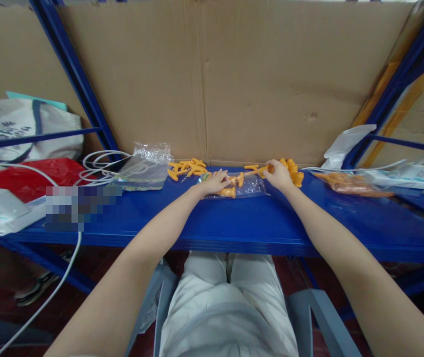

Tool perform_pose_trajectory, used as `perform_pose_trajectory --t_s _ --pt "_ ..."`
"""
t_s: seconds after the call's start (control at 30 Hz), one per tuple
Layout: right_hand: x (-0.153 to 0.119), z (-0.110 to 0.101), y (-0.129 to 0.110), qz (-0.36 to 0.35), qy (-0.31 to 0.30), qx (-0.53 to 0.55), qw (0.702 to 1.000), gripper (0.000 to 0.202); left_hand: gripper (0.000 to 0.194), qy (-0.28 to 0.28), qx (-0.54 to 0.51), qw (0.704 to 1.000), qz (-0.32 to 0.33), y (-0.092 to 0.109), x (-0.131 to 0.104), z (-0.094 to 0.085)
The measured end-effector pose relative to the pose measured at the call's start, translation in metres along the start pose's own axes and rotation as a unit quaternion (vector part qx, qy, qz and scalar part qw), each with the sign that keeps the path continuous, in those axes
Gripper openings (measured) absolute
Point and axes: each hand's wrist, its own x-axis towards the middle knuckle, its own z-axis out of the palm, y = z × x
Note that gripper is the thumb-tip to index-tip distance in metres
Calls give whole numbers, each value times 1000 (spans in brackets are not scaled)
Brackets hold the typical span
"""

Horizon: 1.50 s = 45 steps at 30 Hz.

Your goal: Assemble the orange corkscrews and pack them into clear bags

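A clear plastic bag (251,185) lies on the blue table, with orange parts (228,192) on or inside it; which, I cannot tell. My left hand (216,182) rests over the bag's left end, fingers spread and pointing right beside the orange parts. At the bag's right end, my right hand (278,174) has its fingers closed round an orange stick-like piece (257,171) that points left. A pile of orange parts (293,171) sits just behind and right of that hand. More orange handle-shaped pieces (189,167) with dark spiral bits lie left of my left hand.
Left on the blue table (241,223) are a flat clear bag (141,173), coiled white cable, a red bag (36,176) and a white power strip (14,213). An orange packet (356,184) and another power strip (412,179) lie right. Cardboard (212,84) stands behind.
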Motion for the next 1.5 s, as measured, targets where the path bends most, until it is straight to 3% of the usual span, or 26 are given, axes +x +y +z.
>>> perform_pose_trajectory --t_s 0.13,0.27,0.4,0.6,0.87,0.97,1.03,1.1,1.2,1.3,1.4,1.5 --pt "6 -10 7 -22 94 17 995 28 27 7 -5 1000 -3 3 -1 -1" --pt "6 -17 6 -44 126 19 991 28 26 6 -14 1000 -6 4 -2 0" --pt "5 -14 3 -35 123 58 990 32 24 16 -20 1000 1 5 -3 -1" --pt "6 4 4 84 83 178 977 50 22 14 -28 999 8 9 -6 -3" --pt "6 18 6 149 7 409 900 32 24 13 -24 999 23 6 -5 -3" --pt "13 16 9 186 60 433 880 34 23 15 -21 999 24 4 -4 -2" --pt "16 9 8 162 114 398 896 31 22 17 -17 999 23 3 -3 -2" --pt "15 -2 4 86 136 324 932 27 23 19 -13 999 23 3 -3 -1" --pt "7 -20 -5 -25 78 156 984 34 23 26 -11 999 32 2 -2 -1" --pt "-2 -29 -8 -49 -48 20 997 29 23 39 -12 999 33 2 -2 -1" --pt "-4 -25 -3 -40 -136 2 990 25 21 51 -16 998 29 3 -3 -1" --pt "-4 -18 3 -54 -158 37 985 27 19 56 -24 998 25 5 -4 0"
